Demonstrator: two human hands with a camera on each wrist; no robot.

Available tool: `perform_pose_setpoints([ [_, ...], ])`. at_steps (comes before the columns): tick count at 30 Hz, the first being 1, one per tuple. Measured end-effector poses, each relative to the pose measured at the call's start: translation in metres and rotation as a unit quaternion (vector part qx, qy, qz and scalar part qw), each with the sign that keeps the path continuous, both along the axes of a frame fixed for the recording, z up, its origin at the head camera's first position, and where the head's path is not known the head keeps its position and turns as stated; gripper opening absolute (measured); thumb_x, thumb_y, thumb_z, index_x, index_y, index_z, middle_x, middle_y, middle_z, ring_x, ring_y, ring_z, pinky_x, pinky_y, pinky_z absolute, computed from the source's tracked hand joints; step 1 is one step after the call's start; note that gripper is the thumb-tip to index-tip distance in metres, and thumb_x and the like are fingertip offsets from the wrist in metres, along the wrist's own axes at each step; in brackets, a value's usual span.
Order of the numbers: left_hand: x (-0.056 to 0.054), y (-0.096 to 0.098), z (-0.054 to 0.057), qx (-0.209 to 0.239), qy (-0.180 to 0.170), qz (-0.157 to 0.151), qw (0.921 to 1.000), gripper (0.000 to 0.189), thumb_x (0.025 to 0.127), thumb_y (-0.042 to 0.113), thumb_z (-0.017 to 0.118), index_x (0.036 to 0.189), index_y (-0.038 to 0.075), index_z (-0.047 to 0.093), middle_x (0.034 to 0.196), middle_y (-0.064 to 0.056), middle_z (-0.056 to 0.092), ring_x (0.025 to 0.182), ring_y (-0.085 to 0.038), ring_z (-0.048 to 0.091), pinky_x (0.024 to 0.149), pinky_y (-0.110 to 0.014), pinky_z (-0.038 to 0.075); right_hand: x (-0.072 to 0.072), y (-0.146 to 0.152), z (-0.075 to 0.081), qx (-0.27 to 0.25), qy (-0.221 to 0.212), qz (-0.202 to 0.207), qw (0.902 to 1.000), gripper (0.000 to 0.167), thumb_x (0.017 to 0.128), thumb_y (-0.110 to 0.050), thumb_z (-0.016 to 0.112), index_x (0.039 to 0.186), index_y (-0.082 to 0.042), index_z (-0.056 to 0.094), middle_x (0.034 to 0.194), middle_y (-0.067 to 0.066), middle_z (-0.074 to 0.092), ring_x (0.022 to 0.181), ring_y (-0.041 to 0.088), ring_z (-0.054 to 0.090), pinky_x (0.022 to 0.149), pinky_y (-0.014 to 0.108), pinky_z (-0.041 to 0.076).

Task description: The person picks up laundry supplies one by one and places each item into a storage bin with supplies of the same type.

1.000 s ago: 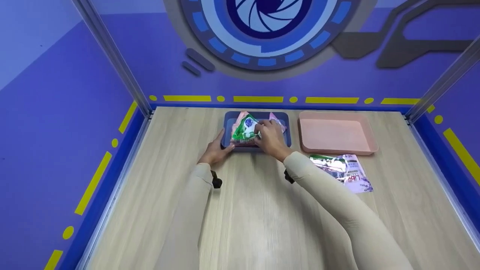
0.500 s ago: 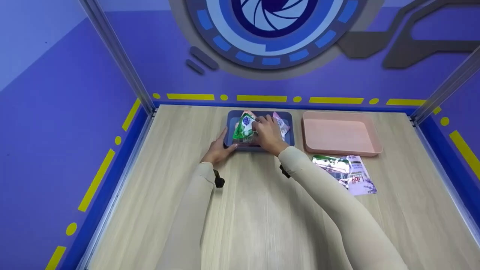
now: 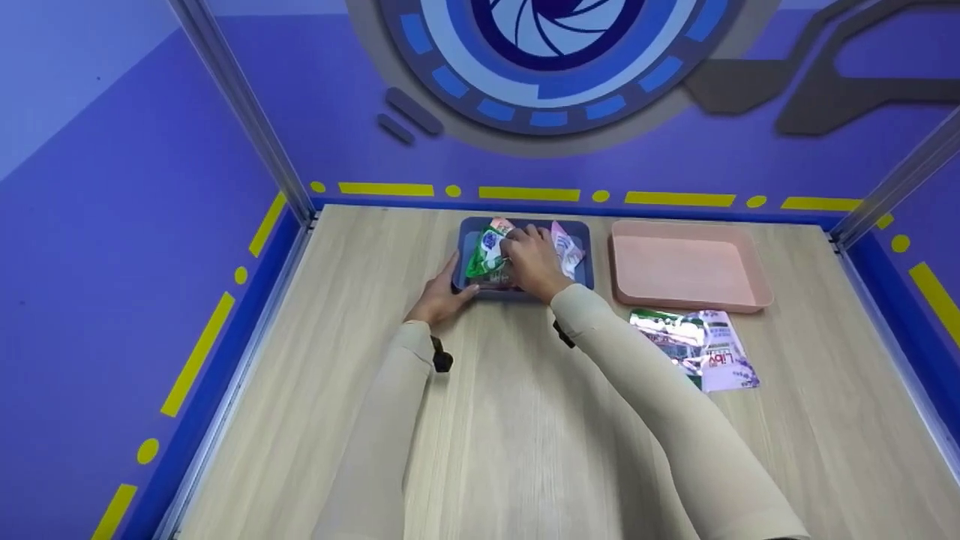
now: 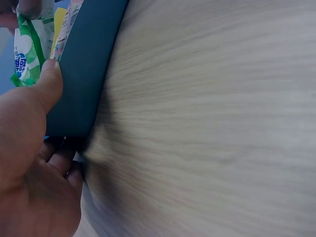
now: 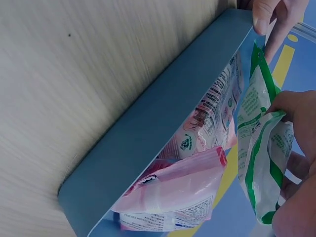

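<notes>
My left hand (image 3: 435, 298) grips the near left corner of a blue-grey tray (image 3: 517, 296), thumb at the front rim and fingers along the end. In the left wrist view the thumb presses the wall and the fingertips curl at its underside. My right hand (image 3: 534, 262) pinches a green-and-white plastic packet (image 5: 256, 148) with a blue logo, creased between thumb and fingers, over the tray. Under and beside it, inside the tray, lie a pink-and-white packet (image 5: 177, 182) and a clear-and-pink printed packet (image 5: 202, 121). The right hand hides part of the tray.
To the right stands a pink tray (image 3: 686, 270). In front of it a shiny green-edged pouch (image 3: 667, 337) and a lilac pouch marked Liby (image 3: 727, 360) lie on the wooden table (image 3: 495, 435). Blue panels (image 3: 360, 150) enclose the back and sides.
The green-and-white packet has shifted and folded slightly in my right hand, which has moved a little left across the tray. More of the pink packet shows. My left hand keeps its grip.
</notes>
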State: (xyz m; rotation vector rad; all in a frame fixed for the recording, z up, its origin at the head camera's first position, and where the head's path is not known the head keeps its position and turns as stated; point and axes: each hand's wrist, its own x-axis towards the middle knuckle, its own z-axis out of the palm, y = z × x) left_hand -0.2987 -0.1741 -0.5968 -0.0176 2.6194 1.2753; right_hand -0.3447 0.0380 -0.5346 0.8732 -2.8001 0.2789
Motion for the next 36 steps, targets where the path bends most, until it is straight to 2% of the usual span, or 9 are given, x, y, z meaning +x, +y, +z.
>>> perform_pose_setpoints([
  [11, -0.001, 0.001, 0.0, 0.0, 0.009, 0.002, 1.0, 0.09, 0.101, 0.042, 0.064, 0.167, 0.023, 0.007, 0.168, -0.015, 0.026, 0.152, -0.034, 0.029, 0.124, -0.046, 0.025, -0.006, -0.006, -0.007, 0.02, 0.005, 0.015, 0.9997, 0.014, 0.091, -0.011, 0.075, 0.104, -0.009, 0.077, 0.118, 0.01, 0.071, 0.111, 0.035, 0.059, 0.106, 0.055, 0.042],
  [17, -0.001, 0.001, -0.002, -0.003, 0.022, -0.002, 0.9998, 0.089, 0.101, 0.041, 0.065, 0.167, 0.024, 0.007, 0.164, -0.016, 0.035, 0.147, -0.034, 0.037, 0.122, -0.045, 0.03, -0.007, -0.008, -0.012, 0.019, 0.01, 0.019, 0.9996, 0.011, 0.091, -0.006, 0.069, 0.1, -0.009, 0.076, 0.115, 0.009, 0.072, 0.112, 0.036, 0.06, 0.11, 0.057, 0.04],
  [20, -0.001, 0.0, -0.004, -0.002, 0.022, -0.002, 0.9997, 0.089, 0.101, 0.041, 0.065, 0.167, 0.024, 0.007, 0.164, -0.015, 0.035, 0.147, -0.033, 0.037, 0.122, -0.046, 0.03, -0.006, -0.009, -0.014, 0.02, 0.009, 0.021, 0.9996, 0.012, 0.091, -0.005, 0.067, 0.099, -0.008, 0.075, 0.115, 0.01, 0.072, 0.113, 0.036, 0.061, 0.11, 0.058, 0.04],
  [28, 0.0, 0.001, -0.003, -0.001, 0.017, 0.0, 0.9999, 0.089, 0.101, 0.041, 0.065, 0.167, 0.023, 0.007, 0.163, -0.015, 0.036, 0.147, -0.033, 0.038, 0.122, -0.046, 0.03, -0.004, -0.011, -0.017, 0.028, 0.002, 0.024, 0.9993, 0.015, 0.095, -0.007, 0.065, 0.106, -0.007, 0.075, 0.121, 0.012, 0.071, 0.122, 0.038, 0.059, 0.113, 0.061, 0.038],
  [36, -0.001, 0.001, -0.004, 0.006, 0.007, 0.01, 0.9999, 0.09, 0.101, 0.043, 0.065, 0.167, 0.025, 0.007, 0.166, -0.014, 0.031, 0.15, -0.032, 0.033, 0.123, -0.046, 0.028, -0.004, -0.009, -0.02, 0.026, -0.019, 0.025, 0.9991, 0.015, 0.094, -0.006, 0.069, 0.108, -0.007, 0.073, 0.135, 0.013, 0.066, 0.132, 0.037, 0.054, 0.119, 0.065, 0.028],
])
